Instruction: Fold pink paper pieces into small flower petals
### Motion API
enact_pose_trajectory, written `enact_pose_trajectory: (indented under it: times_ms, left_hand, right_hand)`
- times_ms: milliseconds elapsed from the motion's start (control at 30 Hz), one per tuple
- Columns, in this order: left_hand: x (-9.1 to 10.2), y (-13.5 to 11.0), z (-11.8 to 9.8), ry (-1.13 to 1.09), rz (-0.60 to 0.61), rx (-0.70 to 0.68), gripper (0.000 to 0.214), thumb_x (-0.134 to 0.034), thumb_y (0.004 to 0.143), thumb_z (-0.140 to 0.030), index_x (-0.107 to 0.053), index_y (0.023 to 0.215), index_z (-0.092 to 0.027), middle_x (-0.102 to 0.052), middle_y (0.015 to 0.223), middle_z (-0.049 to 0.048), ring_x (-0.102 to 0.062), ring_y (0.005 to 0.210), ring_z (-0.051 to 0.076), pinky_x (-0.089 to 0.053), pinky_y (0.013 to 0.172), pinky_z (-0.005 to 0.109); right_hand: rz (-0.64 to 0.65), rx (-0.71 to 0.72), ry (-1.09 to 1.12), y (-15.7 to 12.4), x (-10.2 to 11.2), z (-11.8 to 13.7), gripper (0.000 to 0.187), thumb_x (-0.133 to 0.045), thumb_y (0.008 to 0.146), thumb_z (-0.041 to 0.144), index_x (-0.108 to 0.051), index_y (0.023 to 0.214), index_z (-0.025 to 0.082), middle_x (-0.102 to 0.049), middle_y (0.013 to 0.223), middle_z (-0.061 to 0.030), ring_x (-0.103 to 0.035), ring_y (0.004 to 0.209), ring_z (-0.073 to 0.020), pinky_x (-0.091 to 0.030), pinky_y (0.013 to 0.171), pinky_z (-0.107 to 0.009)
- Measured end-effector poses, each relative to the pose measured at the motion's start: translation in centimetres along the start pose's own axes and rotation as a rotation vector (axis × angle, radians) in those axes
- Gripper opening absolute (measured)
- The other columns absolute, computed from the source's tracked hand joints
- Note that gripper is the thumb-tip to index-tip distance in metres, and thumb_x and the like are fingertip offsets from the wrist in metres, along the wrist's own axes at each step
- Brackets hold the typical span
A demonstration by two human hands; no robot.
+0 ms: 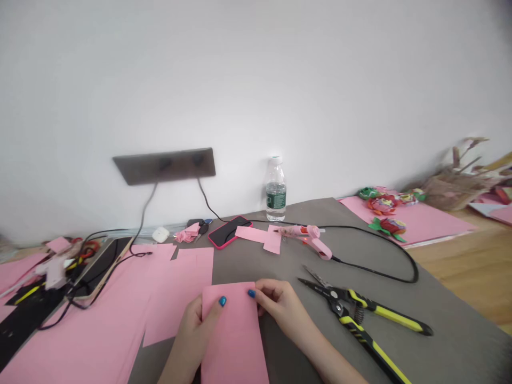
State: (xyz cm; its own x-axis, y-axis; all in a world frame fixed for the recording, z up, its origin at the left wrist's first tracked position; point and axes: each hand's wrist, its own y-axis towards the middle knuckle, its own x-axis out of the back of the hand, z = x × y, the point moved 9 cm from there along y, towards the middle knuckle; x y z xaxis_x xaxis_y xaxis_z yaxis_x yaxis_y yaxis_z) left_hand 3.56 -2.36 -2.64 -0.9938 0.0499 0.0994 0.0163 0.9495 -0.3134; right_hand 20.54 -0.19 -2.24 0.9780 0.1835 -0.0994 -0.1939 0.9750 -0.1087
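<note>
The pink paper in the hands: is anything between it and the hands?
Nothing visible does. The left hand and the right hand both touch the pink paper sheet directly, holding it by its edges.

bright diffuse lt, faint shadows, edge distort.

A grey desk (452,341) carries overlapping pink paper sheets (176,288) across its near left side. Toward the back stand a plastic water bottle (276,192) and a phone in a pink case (229,232), lying just beside a pink glue gun (308,237) with its black cord. Yellow-and-black-handled snips (352,314) lie open at the right, and paper flowers (386,216) rest on a pink sheet (404,218) at the far right corner.
</note>
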Motion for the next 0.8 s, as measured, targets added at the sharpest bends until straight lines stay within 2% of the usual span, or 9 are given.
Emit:
enact_pose_trajectory:
  times_ms: [200,433,633,800]
  left_hand:
    - [-0.1,-0.8,-1.2,-0.012,-0.034,-0.008,0.048,-0.073,0.069,-0.055,-0.075,0.090,-0.013,-0.076,0.083,0.0085,-0.068,0.081,0.029,-0.057,0.066,0.032]
    - [0.4,-1.0,-0.6,0.021,-0.082,-0.015,0.049,-0.070,0.072,-0.057,-0.075,0.092,-0.013,-0.077,0.083,0.0107,-0.069,0.084,0.030,-0.058,0.068,0.034]
    - [0.3,-0.6,-0.3,0.101,0.003,-0.031,0.050,-0.069,0.074,-0.056,-0.075,0.099,-0.012,-0.077,0.092,0.0130,-0.070,0.086,0.031,-0.059,0.067,0.033]
    - [0.7,-0.4,-0.5,0.137,-0.019,-0.059,0.049,-0.069,0.075,-0.053,-0.075,0.100,-0.012,-0.077,0.094,0.0130,-0.070,0.094,0.032,-0.059,0.074,0.034]
  right_hand:
    - [0.002,-0.036,0.058,-0.2,0.0,0.0,0.046,-0.075,0.067,0.060,-0.066,0.062,0.014,-0.054,0.056,0.0011,-0.048,0.053,-0.0111,-0.043,0.053,-0.023]
    - [-0.017,-0.090,0.070,-0.3,0.3,-0.2,0.037,-0.079,0.064,0.048,-0.064,0.057,0.014,-0.054,0.052,0.0017,-0.045,0.051,-0.0099,-0.037,0.051,-0.022]
    - [-0.016,-0.099,0.075,-0.4,0.3,-0.3,0.033,-0.078,0.066,0.043,-0.065,0.057,0.014,-0.055,0.054,0.0012,-0.045,0.054,-0.0103,-0.037,0.053,-0.023]
    - [0.029,-0.106,0.085,-0.5,0.0,-0.1,0.032,-0.077,0.068,0.042,-0.063,0.057,0.014,-0.054,0.057,0.0017,-0.044,0.056,-0.0098,-0.035,0.055,-0.022]
